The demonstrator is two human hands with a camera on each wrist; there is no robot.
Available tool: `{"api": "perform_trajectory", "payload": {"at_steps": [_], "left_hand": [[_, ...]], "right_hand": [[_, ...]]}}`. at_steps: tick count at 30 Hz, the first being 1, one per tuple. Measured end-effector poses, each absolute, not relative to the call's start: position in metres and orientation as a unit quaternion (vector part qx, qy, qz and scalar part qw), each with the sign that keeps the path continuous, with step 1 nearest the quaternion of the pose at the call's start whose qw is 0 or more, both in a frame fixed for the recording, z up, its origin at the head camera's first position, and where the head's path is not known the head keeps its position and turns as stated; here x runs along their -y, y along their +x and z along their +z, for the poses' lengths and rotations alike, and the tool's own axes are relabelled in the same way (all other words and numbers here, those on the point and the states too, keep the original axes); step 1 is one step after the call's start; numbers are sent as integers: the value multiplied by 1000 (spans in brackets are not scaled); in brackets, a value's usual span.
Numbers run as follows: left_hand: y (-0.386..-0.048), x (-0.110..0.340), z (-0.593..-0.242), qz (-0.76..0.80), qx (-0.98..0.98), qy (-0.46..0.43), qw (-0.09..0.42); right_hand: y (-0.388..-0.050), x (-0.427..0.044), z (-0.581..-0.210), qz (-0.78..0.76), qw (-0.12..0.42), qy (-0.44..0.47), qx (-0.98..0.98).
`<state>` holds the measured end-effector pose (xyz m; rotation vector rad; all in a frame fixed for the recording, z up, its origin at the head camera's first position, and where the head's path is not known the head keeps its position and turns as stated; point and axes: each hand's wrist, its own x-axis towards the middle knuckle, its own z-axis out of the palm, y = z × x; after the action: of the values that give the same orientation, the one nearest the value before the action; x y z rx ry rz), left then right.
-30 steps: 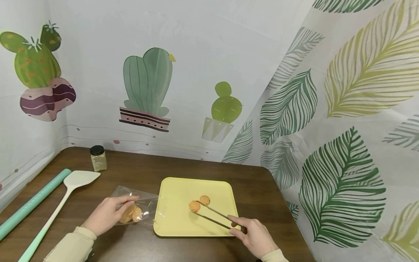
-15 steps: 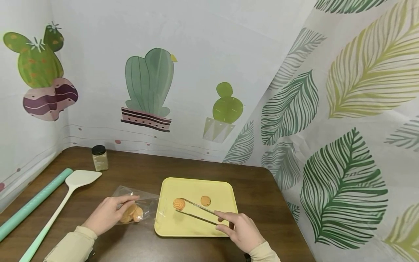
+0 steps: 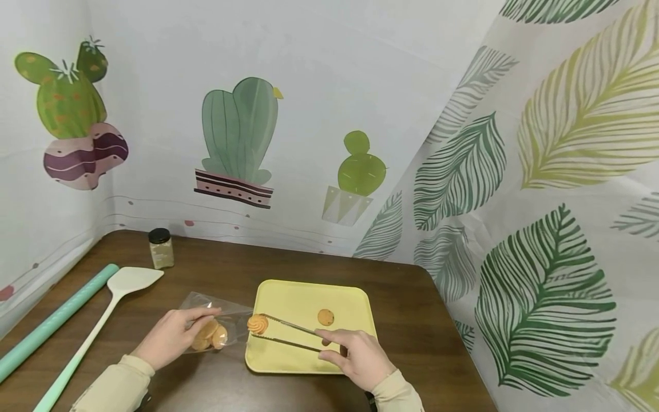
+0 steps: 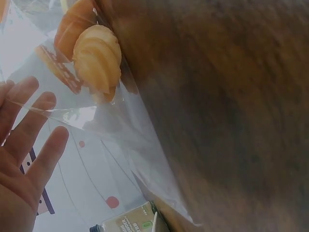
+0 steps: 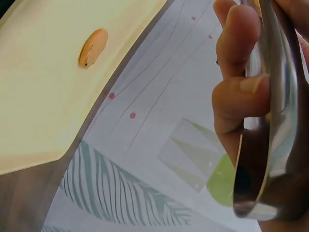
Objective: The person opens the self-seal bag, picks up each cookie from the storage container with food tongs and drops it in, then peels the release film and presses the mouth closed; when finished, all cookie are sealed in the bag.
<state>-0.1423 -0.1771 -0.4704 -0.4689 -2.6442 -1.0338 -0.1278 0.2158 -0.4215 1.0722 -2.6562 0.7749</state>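
Observation:
My left hand (image 3: pixel 172 333) holds a clear plastic bag (image 3: pixel 234 321) at the left of the yellow tray. Inside the bag lie several cookies (image 3: pixel 218 336); a swirled cookie (image 4: pixel 98 60) shows through the plastic in the left wrist view. With my right hand (image 3: pixel 358 359) I grip metal tongs (image 3: pixel 290 343), also seen as a shiny bent band of tongs (image 5: pixel 280 145) in the right wrist view. A swirled cookie (image 3: pixel 258 324) sits between the tong tips, over the tray's left edge beside the bag. One round cookie (image 3: pixel 325 317) lies on the yellow tray (image 3: pixel 288 360).
On the brown table (image 3: pixel 216 263), a jar with a black lid (image 3: pixel 162 248) stands at the back left. A white spatula with a green handle (image 3: pixel 105 315) and a green stick (image 3: pixel 56 320) lie along the left side. Patterned cloth walls (image 3: pixel 309 86) close off the back and right.
My right hand has carried the swirled cookie in the tongs leftward, from beside the round cookie to the bag's side of the tray. My left hand has stayed with the bag.

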Motion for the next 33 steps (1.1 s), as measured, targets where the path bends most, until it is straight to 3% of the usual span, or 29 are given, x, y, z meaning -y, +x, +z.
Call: {"api": "perform_trajectory", "payload": {"at_steps": [33], "left_hand": [[-141, 173, -471, -355, 910, -168, 134]], "right_hand": [[-136, -191, -426, 206, 37, 343, 916]]}}
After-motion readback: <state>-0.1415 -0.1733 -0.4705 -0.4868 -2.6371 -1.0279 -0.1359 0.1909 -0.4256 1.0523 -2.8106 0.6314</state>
